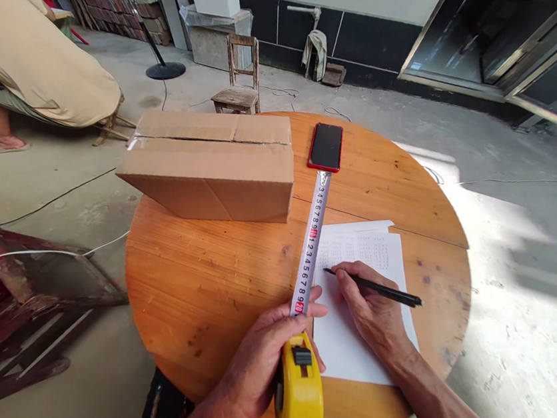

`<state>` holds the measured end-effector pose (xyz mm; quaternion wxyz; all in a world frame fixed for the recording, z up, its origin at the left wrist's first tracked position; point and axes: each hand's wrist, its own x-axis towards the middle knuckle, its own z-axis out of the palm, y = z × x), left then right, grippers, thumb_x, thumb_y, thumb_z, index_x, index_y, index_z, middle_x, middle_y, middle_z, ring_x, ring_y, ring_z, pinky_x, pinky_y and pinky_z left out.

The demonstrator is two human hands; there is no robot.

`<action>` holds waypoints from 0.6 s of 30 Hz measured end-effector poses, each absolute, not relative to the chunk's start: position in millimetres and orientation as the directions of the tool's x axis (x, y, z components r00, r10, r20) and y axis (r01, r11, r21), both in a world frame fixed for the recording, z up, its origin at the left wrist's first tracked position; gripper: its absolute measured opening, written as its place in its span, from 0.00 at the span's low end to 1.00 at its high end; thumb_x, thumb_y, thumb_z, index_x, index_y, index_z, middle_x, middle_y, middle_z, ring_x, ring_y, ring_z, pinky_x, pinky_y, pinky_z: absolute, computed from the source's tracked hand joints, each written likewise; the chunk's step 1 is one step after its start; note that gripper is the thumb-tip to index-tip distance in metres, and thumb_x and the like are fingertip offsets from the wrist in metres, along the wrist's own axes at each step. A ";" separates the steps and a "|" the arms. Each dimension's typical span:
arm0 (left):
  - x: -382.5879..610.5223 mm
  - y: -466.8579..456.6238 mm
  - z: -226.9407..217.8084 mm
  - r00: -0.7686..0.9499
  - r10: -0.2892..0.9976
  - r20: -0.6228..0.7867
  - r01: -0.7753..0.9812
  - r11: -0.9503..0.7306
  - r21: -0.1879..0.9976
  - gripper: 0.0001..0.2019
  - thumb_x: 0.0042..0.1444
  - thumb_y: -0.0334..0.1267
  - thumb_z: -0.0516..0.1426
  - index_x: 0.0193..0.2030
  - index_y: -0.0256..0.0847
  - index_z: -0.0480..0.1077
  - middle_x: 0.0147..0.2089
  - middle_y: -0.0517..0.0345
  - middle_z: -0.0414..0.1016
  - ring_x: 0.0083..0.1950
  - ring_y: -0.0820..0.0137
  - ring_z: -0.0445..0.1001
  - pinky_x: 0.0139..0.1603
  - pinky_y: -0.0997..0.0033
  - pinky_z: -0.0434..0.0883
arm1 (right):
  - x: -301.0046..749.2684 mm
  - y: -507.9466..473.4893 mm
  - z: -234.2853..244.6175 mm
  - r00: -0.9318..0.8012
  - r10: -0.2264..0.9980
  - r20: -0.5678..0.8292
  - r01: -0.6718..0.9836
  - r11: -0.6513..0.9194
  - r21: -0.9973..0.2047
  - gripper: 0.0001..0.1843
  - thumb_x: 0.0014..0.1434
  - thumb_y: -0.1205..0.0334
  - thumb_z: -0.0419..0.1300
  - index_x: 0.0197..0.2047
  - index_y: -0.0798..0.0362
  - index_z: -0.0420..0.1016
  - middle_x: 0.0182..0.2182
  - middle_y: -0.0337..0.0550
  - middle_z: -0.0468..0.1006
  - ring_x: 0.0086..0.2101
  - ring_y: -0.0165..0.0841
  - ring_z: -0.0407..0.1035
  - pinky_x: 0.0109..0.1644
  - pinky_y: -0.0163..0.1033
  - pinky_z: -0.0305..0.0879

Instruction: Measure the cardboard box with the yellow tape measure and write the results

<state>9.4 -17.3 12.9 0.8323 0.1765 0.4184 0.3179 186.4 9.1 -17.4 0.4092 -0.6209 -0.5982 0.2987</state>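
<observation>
Tape measure [298, 394]: yellow case at the tabletop's [205, 271] near edge, blade [310, 249] out toward the far edge. Digits I can read on my feed: 3 to 9, red 10, then 1 to 9, red 20 just beside the thumb. Left hand [268, 341] is wrapped round the case and the blade's root. Right hand [367, 306] pinches a black pen [391, 292], tip at the paper [348, 355] toward the near right edge; touching or just above, I can't tell. Hands apart from each other. Paper carries rows of small writing, too fine for me to make out. Blade's far end meets a red-cased phone [326, 146], dark screen, near the far edge; whether it runs under, I can't tell. Cardboard box [214, 169] stands by the far left edge, seam on top. Past the far edge I get a small wooden chair [238, 97]; farther left, a person's foot [6, 141] in a slipper.
</observation>
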 end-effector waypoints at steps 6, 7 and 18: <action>9.6 -16.7 13.3 0.453 0.677 -0.580 -0.389 0.736 0.554 0.14 0.57 0.38 0.53 0.45 0.41 0.76 0.71 0.50 0.46 0.24 0.76 0.75 0.25 0.73 0.69 | 186.8 8.4 -17.8 0.095 0.990 0.108 0.474 0.051 -0.879 0.07 0.59 0.60 0.56 0.34 0.51 0.74 0.24 0.38 0.74 0.23 0.28 0.65 0.27 0.34 0.63; 9.6 -16.8 13.4 0.452 0.679 -0.579 -0.391 0.734 0.556 0.14 0.57 0.37 0.53 0.45 0.41 0.76 0.71 0.51 0.45 0.24 0.76 0.75 0.25 0.73 0.69 | 186.9 8.4 -17.7 0.091 0.990 0.108 0.474 0.052 -0.879 0.07 0.59 0.60 0.56 0.35 0.51 0.74 0.24 0.38 0.74 0.23 0.28 0.65 0.27 0.34 0.63; 9.4 -17.9 14.6 0.448 0.681 -0.579 -0.381 0.732 0.565 0.13 0.57 0.37 0.53 0.44 0.39 0.76 0.70 0.50 0.47 0.24 0.77 0.74 0.26 0.73 0.70 | 190.3 5.3 -22.2 0.122 0.988 0.099 0.455 0.033 -0.890 0.07 0.60 0.60 0.56 0.35 0.50 0.74 0.24 0.37 0.73 0.23 0.28 0.65 0.27 0.34 0.62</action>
